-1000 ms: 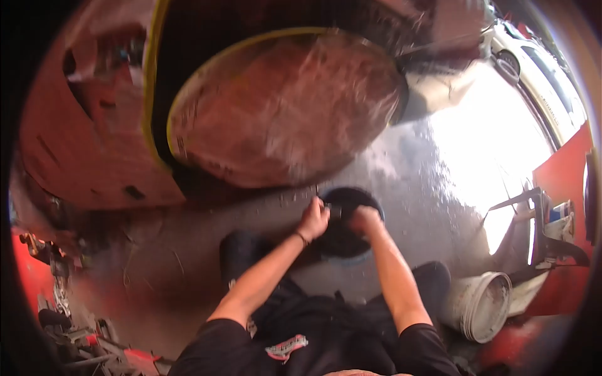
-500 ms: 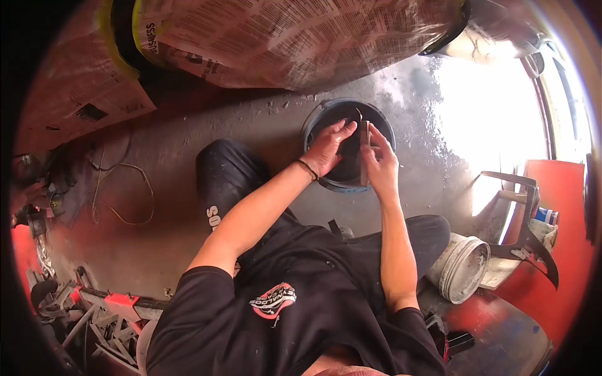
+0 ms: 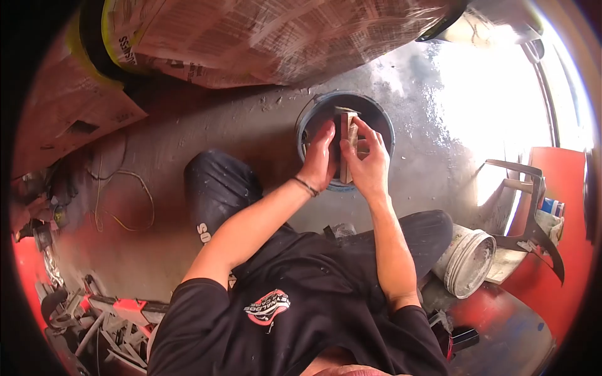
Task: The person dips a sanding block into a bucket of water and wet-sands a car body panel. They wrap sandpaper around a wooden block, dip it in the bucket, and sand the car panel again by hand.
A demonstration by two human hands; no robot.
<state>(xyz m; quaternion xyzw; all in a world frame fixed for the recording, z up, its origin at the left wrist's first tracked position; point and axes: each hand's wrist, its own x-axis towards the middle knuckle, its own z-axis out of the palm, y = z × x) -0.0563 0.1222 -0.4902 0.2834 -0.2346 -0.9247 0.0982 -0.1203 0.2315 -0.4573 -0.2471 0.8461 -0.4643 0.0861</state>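
Block (image 3: 351,130) — farther left over bucket (image 3: 379,115)

The one camera sits on the person's head, looking steeply down and a little forward over the shirt (image 3: 307,291), which fills the bottom of the view. It is near enough that the left hand (image 3: 320,161), right hand (image 3: 371,168) and bucket (image 3: 378,114) sit large above the middle. Its wide, round, dark-edged picture takes in newspaper (image 3: 282,37) at the top and a white pail (image 3: 469,264) at the right.
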